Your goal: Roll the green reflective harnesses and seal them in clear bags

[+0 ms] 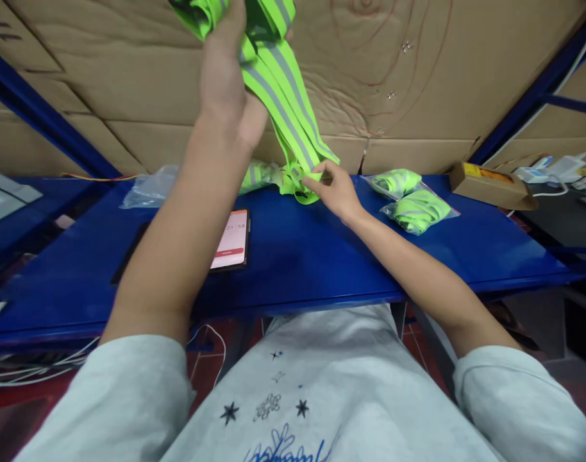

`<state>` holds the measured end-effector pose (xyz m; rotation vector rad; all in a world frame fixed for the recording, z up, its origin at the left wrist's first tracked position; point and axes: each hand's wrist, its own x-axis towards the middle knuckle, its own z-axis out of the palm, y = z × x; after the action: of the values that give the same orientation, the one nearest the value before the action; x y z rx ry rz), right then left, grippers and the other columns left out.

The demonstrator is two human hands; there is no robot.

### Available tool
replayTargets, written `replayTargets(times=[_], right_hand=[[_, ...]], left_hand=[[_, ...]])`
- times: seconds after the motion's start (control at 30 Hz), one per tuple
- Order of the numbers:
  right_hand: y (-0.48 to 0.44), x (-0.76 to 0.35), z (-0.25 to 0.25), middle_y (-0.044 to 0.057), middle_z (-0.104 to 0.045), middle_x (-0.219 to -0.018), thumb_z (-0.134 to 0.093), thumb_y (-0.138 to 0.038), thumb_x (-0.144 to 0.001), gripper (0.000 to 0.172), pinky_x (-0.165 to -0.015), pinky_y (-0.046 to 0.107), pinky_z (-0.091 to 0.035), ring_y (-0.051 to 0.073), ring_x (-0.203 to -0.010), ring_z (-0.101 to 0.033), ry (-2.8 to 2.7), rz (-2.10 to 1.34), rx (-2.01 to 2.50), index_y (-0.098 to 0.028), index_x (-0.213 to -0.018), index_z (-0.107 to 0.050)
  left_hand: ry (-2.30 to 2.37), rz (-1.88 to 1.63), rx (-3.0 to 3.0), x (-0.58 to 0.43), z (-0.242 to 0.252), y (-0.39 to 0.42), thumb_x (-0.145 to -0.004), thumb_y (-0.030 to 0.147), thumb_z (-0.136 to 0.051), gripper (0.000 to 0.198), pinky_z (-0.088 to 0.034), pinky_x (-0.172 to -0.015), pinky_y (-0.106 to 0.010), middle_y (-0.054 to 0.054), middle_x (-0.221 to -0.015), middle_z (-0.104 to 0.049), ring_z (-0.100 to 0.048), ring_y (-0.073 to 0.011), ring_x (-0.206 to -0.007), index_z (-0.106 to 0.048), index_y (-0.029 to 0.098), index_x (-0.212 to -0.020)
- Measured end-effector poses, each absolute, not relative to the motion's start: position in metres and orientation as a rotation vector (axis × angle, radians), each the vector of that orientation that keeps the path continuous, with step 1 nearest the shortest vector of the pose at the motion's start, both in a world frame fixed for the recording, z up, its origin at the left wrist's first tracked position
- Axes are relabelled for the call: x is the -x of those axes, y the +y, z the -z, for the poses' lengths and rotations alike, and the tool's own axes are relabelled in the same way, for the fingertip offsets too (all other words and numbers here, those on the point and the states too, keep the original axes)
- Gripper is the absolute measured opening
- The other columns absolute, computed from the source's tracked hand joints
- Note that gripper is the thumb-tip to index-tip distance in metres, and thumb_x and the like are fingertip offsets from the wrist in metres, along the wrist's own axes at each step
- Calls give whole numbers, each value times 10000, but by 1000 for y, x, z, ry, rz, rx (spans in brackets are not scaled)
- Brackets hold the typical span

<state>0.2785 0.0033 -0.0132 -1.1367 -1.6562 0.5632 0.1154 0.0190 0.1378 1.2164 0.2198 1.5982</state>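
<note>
A neon green reflective strap vest [278,96] with grey stripes hangs from the top of the view down to the blue shelf [322,256]. My left hand [228,83] is raised high, closed around its upper part. My right hand [334,186] pinches the vest's lower end just above the shelf. More green strap fabric [259,174] lies bunched on the shelf behind my left arm.
Two bagged green vests [411,200] lie at the right, a brown cardboard box [492,185] beyond them. A phone [231,239] with a lit screen lies under my left forearm. An empty clear bag [151,187] sits at the left. Cardboard lines the back wall.
</note>
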Motion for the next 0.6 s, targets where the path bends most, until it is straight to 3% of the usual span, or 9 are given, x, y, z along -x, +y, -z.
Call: replayTargets(times=[0.17,0.23,0.33,0.47,0.53,0.6], right_hand=[[-13,-283,29,85,-747,-1146,-646,-247,-1049,83,-1016,445,-537,277,-1140,-681,-2066,133,970,-252,-969,-627],[-22,-281,28,73,-742,-1232,-502,-174,-1104,204,-1122,493,-494,267,-1258,-652,-2221,418,826,-278,-1013,-653],[-34,-276,22,38,-752,-1211,-422,-116,-1118,324,-1179,484,-476,222,-1260,-660,-2327,572,695,-312,-1061,-674],[-44,-269,19,53,-752,-1291,-396,-93,-1106,359,-1244,513,-453,223,-1335,-662,-2355,295,585,-311,-1188,-669],[-45,-265,23,77,-728,-1331,-424,-183,-1122,293,-1227,482,-504,215,-1332,-678,-2209,-73,545,-308,-1333,-583],[-41,-259,30,100,-698,-1335,-538,-355,-1103,307,-1148,431,-586,212,-1260,-718,-1968,-466,554,-296,-1397,-470]], left_hand=[[301,-1614,-1289,-103,-137,31,-1244,271,-227,578,-578,-917,-264,65,-796,-762,-629,-99,-855,-646,222,-849],[315,-1632,-1331,-97,-136,35,-1241,271,-228,585,-587,-929,-267,80,-788,-753,-626,-92,-864,-652,240,-840],[352,-1646,-1367,-91,-136,39,-1242,257,-280,507,-581,-977,-293,92,-831,-765,-620,-94,-932,-634,252,-880],[334,-1562,-1445,-90,-135,37,-1241,245,-291,427,-578,-1064,-300,125,-943,-806,-617,-90,-1075,-619,264,-967],[269,-1511,-1470,-91,-136,32,-1242,237,-232,477,-567,-1109,-286,120,-1020,-818,-642,-88,-1129,-631,260,-980],[222,-1490,-1422,-94,-139,25,-1244,247,-175,533,-550,-1135,-289,47,-1059,-810,-690,-114,-1168,-645,207,-997]])
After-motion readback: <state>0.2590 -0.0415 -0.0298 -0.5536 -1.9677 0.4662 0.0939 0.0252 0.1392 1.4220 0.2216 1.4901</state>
